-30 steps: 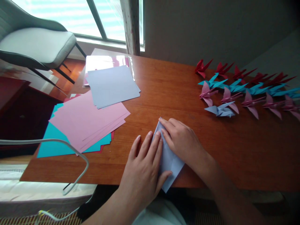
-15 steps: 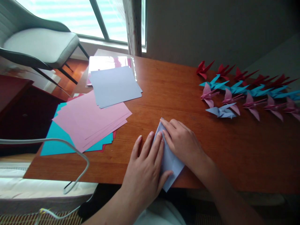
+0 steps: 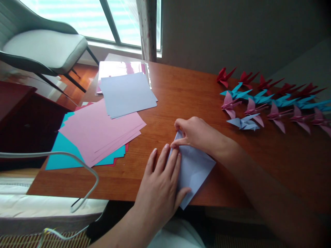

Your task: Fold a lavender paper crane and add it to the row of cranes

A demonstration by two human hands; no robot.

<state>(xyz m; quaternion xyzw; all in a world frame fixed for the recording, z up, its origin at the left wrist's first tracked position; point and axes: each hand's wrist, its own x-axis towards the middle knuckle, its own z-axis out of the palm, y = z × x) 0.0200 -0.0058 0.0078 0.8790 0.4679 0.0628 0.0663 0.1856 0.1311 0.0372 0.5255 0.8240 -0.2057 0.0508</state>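
Note:
A folded lavender paper (image 3: 195, 168) lies at the near edge of the wooden table (image 3: 186, 96). My left hand (image 3: 161, 184) rests flat on the paper's left side, fingers stretched out and thumb on its lower part. My right hand (image 3: 192, 132) is curled at the paper's far corner, pinching a flap between thumb and fingers. The corner itself is hidden under that hand.
Stacks of flat sheets lie at the left: lavender (image 3: 128, 94), pink (image 3: 99, 131), turquoise (image 3: 64, 156). Rows of folded paper cranes (image 3: 269, 100) in red, turquoise, pink and one lavender fill the right. A grey chair (image 3: 43, 48) stands by the window. A grey cable (image 3: 88, 172) loops at the near left.
My right hand has lifted off the paper's right side and curled onto its far corner, uncovering more of the sheet. My left hand has stayed in place.

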